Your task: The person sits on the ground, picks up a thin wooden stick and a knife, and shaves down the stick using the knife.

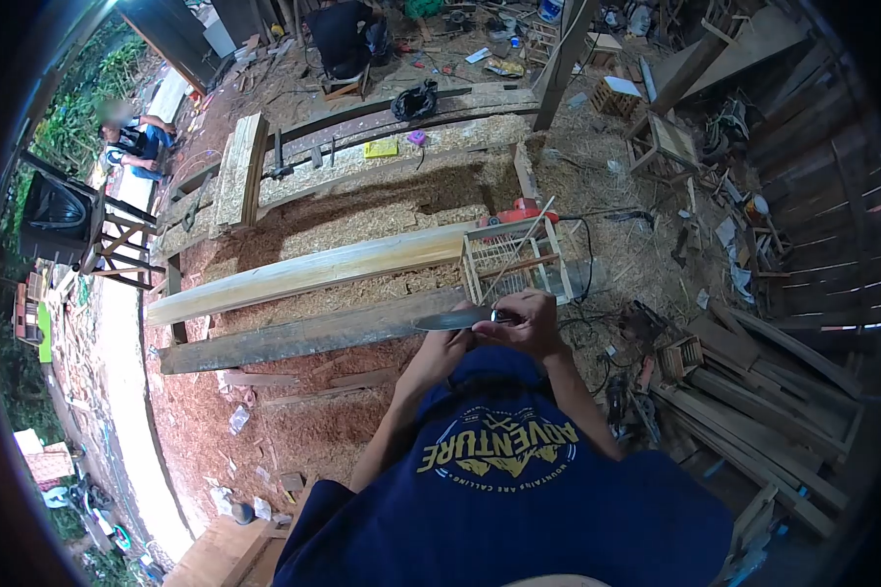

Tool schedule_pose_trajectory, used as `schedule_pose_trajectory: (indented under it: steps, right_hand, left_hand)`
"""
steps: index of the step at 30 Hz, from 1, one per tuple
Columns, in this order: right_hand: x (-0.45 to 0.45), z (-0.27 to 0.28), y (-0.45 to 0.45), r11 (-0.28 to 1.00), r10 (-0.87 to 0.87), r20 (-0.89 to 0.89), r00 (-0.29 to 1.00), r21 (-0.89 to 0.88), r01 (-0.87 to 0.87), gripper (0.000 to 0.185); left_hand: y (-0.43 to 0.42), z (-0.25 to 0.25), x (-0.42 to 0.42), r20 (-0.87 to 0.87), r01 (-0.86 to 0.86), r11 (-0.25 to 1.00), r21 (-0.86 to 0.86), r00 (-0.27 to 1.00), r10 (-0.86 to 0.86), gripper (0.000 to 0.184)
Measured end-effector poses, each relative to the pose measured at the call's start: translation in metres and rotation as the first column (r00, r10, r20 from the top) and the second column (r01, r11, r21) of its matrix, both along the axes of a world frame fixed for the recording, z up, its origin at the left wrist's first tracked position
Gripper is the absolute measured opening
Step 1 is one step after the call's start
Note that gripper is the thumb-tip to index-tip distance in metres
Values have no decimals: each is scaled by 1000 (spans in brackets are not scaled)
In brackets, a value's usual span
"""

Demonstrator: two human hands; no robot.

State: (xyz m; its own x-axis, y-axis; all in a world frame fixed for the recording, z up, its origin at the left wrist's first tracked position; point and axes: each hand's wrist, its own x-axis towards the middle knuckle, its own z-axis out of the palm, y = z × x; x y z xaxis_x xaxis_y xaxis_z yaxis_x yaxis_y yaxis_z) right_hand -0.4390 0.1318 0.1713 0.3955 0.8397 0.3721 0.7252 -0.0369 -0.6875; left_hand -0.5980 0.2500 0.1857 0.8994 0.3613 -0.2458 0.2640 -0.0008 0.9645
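My right hand (531, 323) is closed on one end of a knife (450, 320), a flat grey blade with a rounded tip pointing left. Just below the blade, my left hand (440, 354) is closed against it near my right fingers. The handle is mostly hidden by my hands. Right beyond my hands stands a small cage-like wooden frame (470, 279) with thin slats. A red power tool (521, 210) lies behind this frame, its dark cord running off to the right.
A pale plank (313, 275) and a dark weathered beam (294, 342) stretch left over sawdust. Short boards (240, 171), a hammer (279, 157) and a yellow item (381, 148) lie farther back. Stacked lumber (764, 421) fills the right. Two people, one seated (137, 147), one crouching (341, 39), are beyond.
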Motion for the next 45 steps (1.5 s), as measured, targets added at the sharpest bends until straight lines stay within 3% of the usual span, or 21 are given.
schedule_pose_trajectory:
  steps: [3,6,8,12,13,14,15,17,20,21,22,23,26,27,30,31,34,38,40,43,45]
  right_hand:
    - [7,3,8,991,-59,63,996,122,51,47]
    - [21,9,10,993,-58,162,985,113,40,48]
    - [26,13,14,993,-67,177,982,110,48,48]
    - [40,12,18,979,-142,141,980,166,118,42]
    - [80,-59,10,863,-364,-173,915,306,401,37]
    - [108,-49,-4,778,-412,-443,797,284,560,37]
    - [131,-26,-29,668,-698,-347,626,-2,744,39]
    - [159,-8,-57,670,-722,-156,674,86,737,44]
    - [136,3,-52,812,-549,-124,826,153,563,42]
    - [131,-15,-51,835,-533,-118,838,84,544,37]
    - [115,-31,-42,857,-455,-211,865,159,490,35]
    - [91,-22,-36,889,-442,-202,874,26,456,38]
    - [44,-57,-16,913,-371,-383,846,17,408,41]
    - [26,-46,-9,922,-322,-535,781,11,388,44]
    - [-4,-20,8,928,-300,-425,854,78,365,42]
    - [-5,-8,7,920,-393,-284,875,-122,373,40]
    - [6,-14,5,935,-278,-99,956,-255,246,38]
    - [9,-19,-6,877,-266,-80,961,-433,207,29]
    - [3,-19,-8,866,-343,-176,923,-441,238,29]
    - [3,-38,-12,898,-387,-474,791,-388,207,28]
    - [6,-53,-14,931,-359,-677,643,-307,198,27]
  left_hand:
    - [-1,9,4,14,-51,995,-90,999,52,17]
    - [1,12,13,-15,-67,992,-102,998,66,16]
    - [8,7,18,-40,-21,999,-32,999,20,17]
    - [13,15,13,16,-44,991,-124,999,46,21]
    - [15,22,1,7,-35,979,-198,999,38,22]
    - [16,24,-11,0,-27,963,-269,1000,28,24]
    - [12,16,-29,-82,-52,930,-365,996,24,26]
    - [13,-21,-50,-64,-139,965,-222,990,128,25]
    - [20,-25,-46,-73,-215,971,-104,975,208,23]
    - [22,-20,-39,-78,-225,971,-79,972,219,23]
    - [24,-14,-30,-80,-238,970,-52,969,234,24]
    - [27,-15,-24,-39,-224,975,5,974,224,23]
    - [23,-24,-10,-14,-265,939,221,961,275,22]
    - [21,-20,-7,5,-252,858,448,960,279,18]
    - [21,-28,-4,-103,-72,749,658,977,185,14]
    - [21,-30,-2,-134,-26,752,658,979,151,12]
    - [15,-29,1,-209,39,719,694,966,150,12]
    - [14,-36,3,-12,-91,437,895,974,228,17]
    - [8,-22,7,-10,-104,316,943,941,338,27]
    - [-1,-7,14,207,-376,257,890,837,507,48]
    - [-3,-16,19,307,-558,469,685,805,508,58]
